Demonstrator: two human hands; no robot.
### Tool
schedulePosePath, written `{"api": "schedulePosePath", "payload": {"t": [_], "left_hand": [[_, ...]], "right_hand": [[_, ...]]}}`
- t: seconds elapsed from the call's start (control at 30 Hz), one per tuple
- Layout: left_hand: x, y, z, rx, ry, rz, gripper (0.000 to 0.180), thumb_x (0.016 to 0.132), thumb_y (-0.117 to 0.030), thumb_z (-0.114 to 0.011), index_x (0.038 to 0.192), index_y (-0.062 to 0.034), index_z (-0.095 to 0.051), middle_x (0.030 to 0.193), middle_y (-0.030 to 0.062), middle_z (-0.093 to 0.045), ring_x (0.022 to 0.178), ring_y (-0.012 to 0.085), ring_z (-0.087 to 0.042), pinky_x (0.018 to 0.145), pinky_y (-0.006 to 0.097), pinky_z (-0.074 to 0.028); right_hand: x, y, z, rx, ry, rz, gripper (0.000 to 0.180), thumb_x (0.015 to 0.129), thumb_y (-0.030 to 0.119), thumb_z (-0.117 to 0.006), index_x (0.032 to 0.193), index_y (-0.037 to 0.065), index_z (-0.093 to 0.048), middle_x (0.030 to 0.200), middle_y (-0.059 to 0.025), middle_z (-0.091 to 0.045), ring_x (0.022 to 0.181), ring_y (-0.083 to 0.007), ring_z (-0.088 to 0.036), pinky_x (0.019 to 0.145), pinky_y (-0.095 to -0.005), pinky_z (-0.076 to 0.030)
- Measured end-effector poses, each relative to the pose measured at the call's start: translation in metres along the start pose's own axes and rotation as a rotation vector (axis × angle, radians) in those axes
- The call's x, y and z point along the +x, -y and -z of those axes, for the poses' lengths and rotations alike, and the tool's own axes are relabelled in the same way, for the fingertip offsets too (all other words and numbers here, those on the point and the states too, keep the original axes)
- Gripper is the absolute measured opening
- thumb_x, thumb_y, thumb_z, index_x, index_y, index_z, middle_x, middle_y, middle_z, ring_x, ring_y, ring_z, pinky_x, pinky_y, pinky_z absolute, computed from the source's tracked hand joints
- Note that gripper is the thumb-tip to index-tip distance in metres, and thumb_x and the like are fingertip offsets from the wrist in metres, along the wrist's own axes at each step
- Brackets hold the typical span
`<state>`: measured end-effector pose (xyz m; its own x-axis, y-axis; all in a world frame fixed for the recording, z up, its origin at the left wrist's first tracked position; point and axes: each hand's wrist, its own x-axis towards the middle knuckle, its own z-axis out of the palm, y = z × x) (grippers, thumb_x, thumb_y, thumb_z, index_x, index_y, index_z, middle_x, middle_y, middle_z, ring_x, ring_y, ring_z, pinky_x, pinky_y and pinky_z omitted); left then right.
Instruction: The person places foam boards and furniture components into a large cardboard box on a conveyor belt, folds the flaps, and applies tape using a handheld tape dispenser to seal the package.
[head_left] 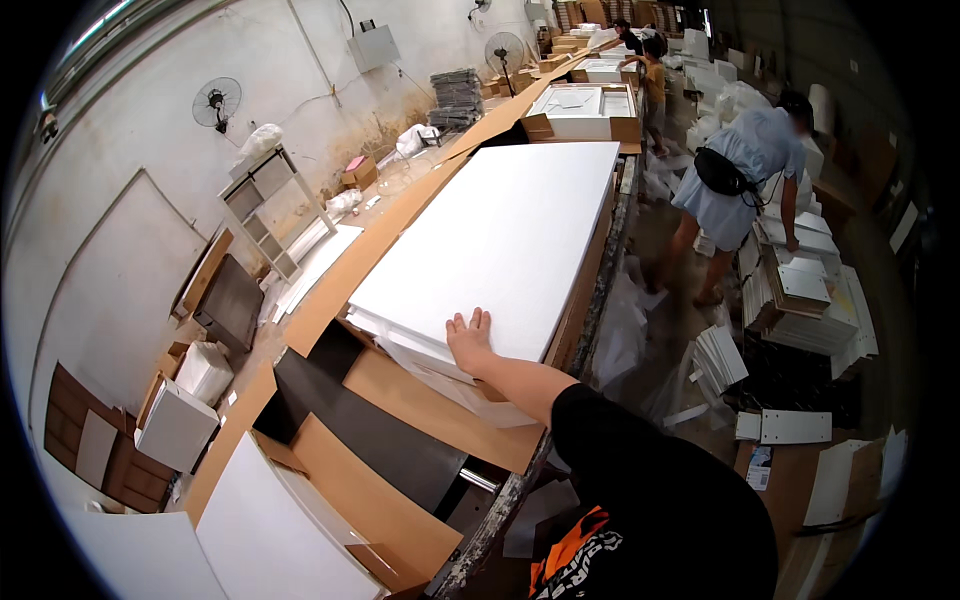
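A bare arm in a black short sleeve reaches in from the lower right, and my right hand (470, 343) lies palm down with its fingers spread. It rests on the near end of a large white panel (495, 225), holding nothing. Thinner white boards show beneath that panel's near edge, lying within an opened cardboard carton (425, 400). Nearer to me is another opened carton (360, 510) with a white board (258, 525) in it. A dark strip of the work line (375, 430) lies between the two cartons. My left hand is out of the picture.
Another person (745, 165) bends over stacked white boards (805, 290) on the right. Farther along the line is an open carton with white frames (582, 103), with more people beyond. Plastic sheeting (625, 320) lies beside the line. A shelf unit (272, 205) stands by the left wall.
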<state>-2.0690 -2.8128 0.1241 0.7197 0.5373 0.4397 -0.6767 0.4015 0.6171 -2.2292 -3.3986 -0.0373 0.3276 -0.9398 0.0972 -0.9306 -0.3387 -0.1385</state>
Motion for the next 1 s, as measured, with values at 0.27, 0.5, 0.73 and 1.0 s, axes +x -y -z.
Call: {"api": "schedulePosePath", "payload": {"t": [0.27,0.5,0.73,1.0], "left_hand": [[-0.031,0.030,-0.062,-0.075,0.119,-0.137,0.057,0.076,-0.010,-0.060,0.129,0.0065,-0.050,0.120,0.0252,-0.057,0.101,0.0398,-0.061,0.084,0.051,-0.055],[0.010,0.110,-0.020,-0.287,0.127,-0.167,0.016,0.093,0.000,-0.049,0.096,0.0116,-0.060,0.096,0.0321,-0.058,0.073,0.0405,-0.066,0.072,0.048,-0.062],[-0.027,0.088,-0.103,-0.372,0.239,0.420,0.030,0.079,-0.012,-0.065,0.102,0.0068,-0.063,0.103,0.0304,-0.063,0.081,0.0431,-0.066,0.072,0.049,-0.058],[-0.156,0.146,-0.240,-0.492,0.699,1.290,0.050,0.077,-0.020,-0.063,0.122,0.0006,-0.057,0.118,0.0152,-0.064,0.097,0.0292,-0.067,0.083,0.038,-0.059]], "right_hand": [[-0.007,0.012,0.011,0.109,0.118,0.225,0.067,0.081,0.005,-0.054,0.146,0.006,-0.036,0.154,-0.0171,-0.031,0.136,-0.0594,-0.021,0.111,-0.0670,-0.013],[-0.036,0.023,0.019,0.201,0.105,0.192,0.059,0.084,0.005,-0.055,0.141,0.002,-0.040,0.151,-0.0188,-0.035,0.136,-0.0590,-0.022,0.111,-0.0688,-0.012],[-0.039,0.026,0.068,0.242,0.484,0.198,0.080,0.077,0.026,-0.068,0.147,0.007,-0.034,0.155,-0.0212,-0.023,0.141,-0.0557,-0.010,0.110,-0.0671,-0.017],[-0.166,-0.096,0.079,0.895,-0.128,0.323,0.071,0.074,0.027,-0.070,0.138,0.006,-0.047,0.147,-0.0201,-0.039,0.133,-0.0413,-0.034,0.109,-0.0480,-0.034]]}}
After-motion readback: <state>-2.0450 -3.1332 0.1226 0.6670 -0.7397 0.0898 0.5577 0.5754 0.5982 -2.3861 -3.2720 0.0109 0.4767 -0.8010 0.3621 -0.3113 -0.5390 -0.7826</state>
